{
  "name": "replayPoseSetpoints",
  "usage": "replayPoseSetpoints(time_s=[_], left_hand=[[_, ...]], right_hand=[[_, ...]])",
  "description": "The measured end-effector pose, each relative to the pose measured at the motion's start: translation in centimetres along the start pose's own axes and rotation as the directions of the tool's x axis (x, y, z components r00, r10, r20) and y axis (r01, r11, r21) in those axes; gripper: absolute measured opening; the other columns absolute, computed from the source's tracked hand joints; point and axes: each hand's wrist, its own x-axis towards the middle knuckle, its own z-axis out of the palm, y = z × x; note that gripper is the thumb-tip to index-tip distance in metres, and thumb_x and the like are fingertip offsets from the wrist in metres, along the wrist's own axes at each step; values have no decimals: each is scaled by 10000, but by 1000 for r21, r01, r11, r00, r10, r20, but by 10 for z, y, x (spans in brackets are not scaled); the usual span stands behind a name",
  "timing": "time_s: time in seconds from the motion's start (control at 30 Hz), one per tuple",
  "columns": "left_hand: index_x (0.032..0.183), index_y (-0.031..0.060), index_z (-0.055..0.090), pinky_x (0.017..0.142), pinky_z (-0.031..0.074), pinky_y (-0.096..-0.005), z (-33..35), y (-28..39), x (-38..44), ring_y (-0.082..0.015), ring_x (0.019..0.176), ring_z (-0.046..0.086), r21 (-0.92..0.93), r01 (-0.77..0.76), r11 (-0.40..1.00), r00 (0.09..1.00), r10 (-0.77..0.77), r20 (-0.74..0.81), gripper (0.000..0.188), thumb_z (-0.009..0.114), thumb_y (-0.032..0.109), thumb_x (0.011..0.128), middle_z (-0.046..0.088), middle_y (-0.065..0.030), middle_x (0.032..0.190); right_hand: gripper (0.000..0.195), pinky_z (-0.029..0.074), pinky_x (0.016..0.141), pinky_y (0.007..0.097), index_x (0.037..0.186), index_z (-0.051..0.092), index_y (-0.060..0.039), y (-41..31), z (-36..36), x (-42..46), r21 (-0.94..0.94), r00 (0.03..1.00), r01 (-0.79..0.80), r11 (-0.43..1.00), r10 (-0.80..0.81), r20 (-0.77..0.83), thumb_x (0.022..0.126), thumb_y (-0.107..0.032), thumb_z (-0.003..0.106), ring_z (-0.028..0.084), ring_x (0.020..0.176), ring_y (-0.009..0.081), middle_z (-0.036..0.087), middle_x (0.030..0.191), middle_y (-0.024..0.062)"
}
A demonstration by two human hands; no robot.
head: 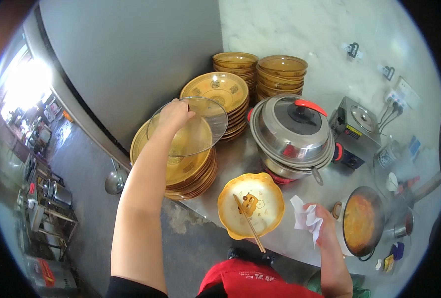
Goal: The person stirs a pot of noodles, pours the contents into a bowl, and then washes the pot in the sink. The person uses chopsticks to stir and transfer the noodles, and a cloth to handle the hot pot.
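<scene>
My left hand (175,116) grips the knob of a round glass lid (205,143), held over two stacks of brown patterned plates. The nearer stack of plates (196,173) shows through the glass, and the farther stack (220,87) stands behind it. In my right hand (324,219) is a crumpled white paper tissue (305,216). Close to that hand is a pot of orange-red soup or stew (360,223), uncovered, with a brown handle. Between my arms sits a yellow scalloped bowl (267,216) with a cartoon print. A pair of wooden chopsticks (253,231) rests across its rim.
A lidded steel steamer pot (291,134) stands on the steel counter (239,160). Stacked brown bowls (281,76) are against the wall. A steel appliance (356,119) sits by plugged-in cords. A ladle (115,180) hangs at the left; a metal rack (53,208) stands across the floor.
</scene>
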Motion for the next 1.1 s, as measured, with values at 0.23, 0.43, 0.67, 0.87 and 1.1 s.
replayPoseSetpoints(time_s=[0.23,0.43,0.67,0.87,1.1], left_hand=[[899,29,578,778,416,-363,13,19,58,-268,927,521,-38,39,998,994,-35,108,303,578,281,730,568,-132,956],[964,51,577,816,408,-356,27,24,88,-267,962,508,-17,115,993,988,-113,106,344,532,313,747,547,-142,1008],[1052,113,534,837,399,-382,17,19,92,-295,1004,480,23,136,990,978,-138,159,407,510,358,728,483,-144,1091],[1145,102,442,862,354,-351,-10,39,64,-281,1014,442,-112,-240,964,846,151,-511,329,461,177,825,436,-125,1121],[901,-14,515,641,395,-319,-26,169,-124,-225,718,471,-550,-732,402,659,210,-722,172,416,83,800,513,-117,848]], right_hand=[[324,417,632,274,892,549,-27,7,-30,-9,24,992,24,999,-21,-124,871,-269,334,525,731,161,545,807,69],[320,418,634,273,890,547,-21,5,-32,-17,97,987,2,995,14,-159,871,-263,338,521,711,157,545,800,66],[304,428,726,289,957,533,6,6,-24,-15,190,998,44,981,-36,-46,873,-204,330,545,794,183,566,876,101],[341,409,767,298,995,509,25,8,-38,-36,244,996,-36,969,55,-69,877,-249,343,534,847,184,554,936,101],[312,410,757,284,938,527,20,16,-127,-116,113,909,233,966,-175,-377,812,-252,441,539,829,167,570,879,89]])
